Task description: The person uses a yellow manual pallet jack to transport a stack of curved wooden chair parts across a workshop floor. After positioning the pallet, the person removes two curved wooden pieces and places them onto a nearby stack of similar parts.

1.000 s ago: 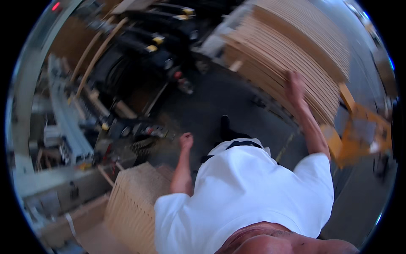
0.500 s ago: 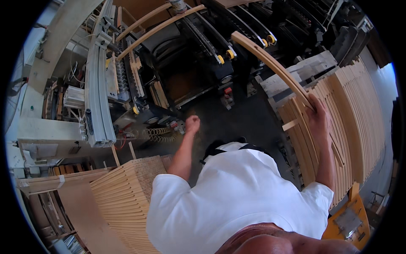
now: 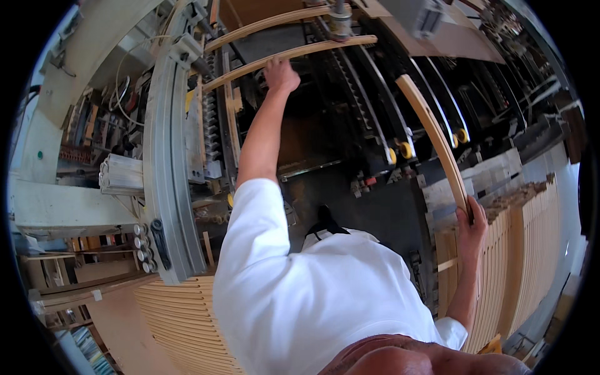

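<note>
My right hand (image 3: 472, 220) is closed round the lower end of a curved wooden slat (image 3: 435, 131), which rises up and to the left from it. Ahead of me, my left arm is stretched out. The left hand (image 3: 281, 76) has its fingers closed on a second curved wooden slat (image 3: 331, 45) that lies across the machine. Behind that one, a similar curved slat (image 3: 262, 26) lies roughly parallel. A round metal cylinder (image 3: 340, 24) stands over the slats near their right ends.
Stacked curved slats stand on my right (image 3: 531, 250) and lower left (image 3: 181, 319). A long grey metal beam (image 3: 165, 162) runs along the left. Dark machine rails with yellow rollers (image 3: 406, 150) reach toward me from the far side.
My left hand has gone from beside my body forward onto the slat in the machine. My body has moved toward the machine, and the right hand has brought its slat along.
</note>
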`<state>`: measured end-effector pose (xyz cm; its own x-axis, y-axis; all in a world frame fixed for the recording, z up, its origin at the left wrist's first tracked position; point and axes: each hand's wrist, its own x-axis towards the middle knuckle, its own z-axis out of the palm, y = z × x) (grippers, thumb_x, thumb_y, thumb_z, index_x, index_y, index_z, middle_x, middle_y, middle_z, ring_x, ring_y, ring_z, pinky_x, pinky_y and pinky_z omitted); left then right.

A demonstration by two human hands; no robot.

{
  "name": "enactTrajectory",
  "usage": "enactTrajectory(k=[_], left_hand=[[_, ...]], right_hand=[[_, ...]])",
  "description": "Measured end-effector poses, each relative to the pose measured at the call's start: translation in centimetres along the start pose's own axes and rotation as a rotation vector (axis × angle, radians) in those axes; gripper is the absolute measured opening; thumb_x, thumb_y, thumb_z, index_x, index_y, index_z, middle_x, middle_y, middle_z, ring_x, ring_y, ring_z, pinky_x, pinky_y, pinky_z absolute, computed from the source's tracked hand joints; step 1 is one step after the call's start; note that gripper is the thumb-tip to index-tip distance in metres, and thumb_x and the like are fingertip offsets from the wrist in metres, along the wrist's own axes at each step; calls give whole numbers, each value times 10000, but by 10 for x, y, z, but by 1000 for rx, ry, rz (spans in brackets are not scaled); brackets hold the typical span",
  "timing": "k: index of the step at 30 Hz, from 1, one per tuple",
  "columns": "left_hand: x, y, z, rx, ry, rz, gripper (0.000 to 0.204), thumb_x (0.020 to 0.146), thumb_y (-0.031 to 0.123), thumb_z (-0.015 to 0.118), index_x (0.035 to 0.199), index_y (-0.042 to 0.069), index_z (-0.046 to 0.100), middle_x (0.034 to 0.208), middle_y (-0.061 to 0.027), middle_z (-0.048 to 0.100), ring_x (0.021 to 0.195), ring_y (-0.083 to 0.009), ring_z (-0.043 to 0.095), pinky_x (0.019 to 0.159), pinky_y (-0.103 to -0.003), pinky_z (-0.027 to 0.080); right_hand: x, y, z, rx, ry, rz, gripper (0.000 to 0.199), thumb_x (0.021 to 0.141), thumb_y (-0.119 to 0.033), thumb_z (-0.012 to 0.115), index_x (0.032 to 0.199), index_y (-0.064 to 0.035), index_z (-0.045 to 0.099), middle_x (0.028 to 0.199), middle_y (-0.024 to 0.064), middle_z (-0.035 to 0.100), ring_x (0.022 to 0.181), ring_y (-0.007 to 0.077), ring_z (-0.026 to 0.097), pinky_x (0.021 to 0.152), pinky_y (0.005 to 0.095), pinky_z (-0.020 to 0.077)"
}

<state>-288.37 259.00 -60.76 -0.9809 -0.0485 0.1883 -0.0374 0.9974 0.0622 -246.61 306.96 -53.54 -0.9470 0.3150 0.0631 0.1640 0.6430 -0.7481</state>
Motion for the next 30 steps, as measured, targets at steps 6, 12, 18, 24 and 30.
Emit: enactTrajectory(k=[6,12,18,24,30], left_hand=[[61,-8,19,143,-156,-2,729,870,321,679,1501,131,366,1566,-132,311,1460,-370,252,1199,-554,196],[73,-34,33,62,-234,59,642,886,256,649,1466,129,403,1482,-161,441,1415,-377,348,1191,-571,191],[69,-35,42,36,-197,130,453,884,210,638,1322,156,534,1338,-141,561,1286,-354,494,1124,-588,286],[36,-35,29,83,-226,337,311,896,260,634,1191,164,618,1183,-124,640,1133,-352,589,971,-507,446],[-37,-3,11,-151,-387,335,402,902,299,675,1259,121,626,1140,-188,651,1096,-406,621,923,-485,507]], right_hand=[[32,-43,30,-45,-65,24,384,900,-48,707,1267,19,617,1112,124,635,956,212,619,829,316,503],[92,-73,68,-18,-140,-174,368,873,-14,716,1230,19,634,1034,116,641,906,220,620,799,306,505],[152,-121,115,-60,-213,-432,356,831,-16,748,1175,14,659,1016,133,677,889,290,632,784,357,520],[174,-141,131,-46,-293,-562,368,820,-17,754,1176,9,666,1009,131,680,902,294,631,779,372,519],[184,-116,120,-4,-286,-560,380,825,-5,757,1195,-8,670,1035,138,671,909,276,653,781,345,537]])
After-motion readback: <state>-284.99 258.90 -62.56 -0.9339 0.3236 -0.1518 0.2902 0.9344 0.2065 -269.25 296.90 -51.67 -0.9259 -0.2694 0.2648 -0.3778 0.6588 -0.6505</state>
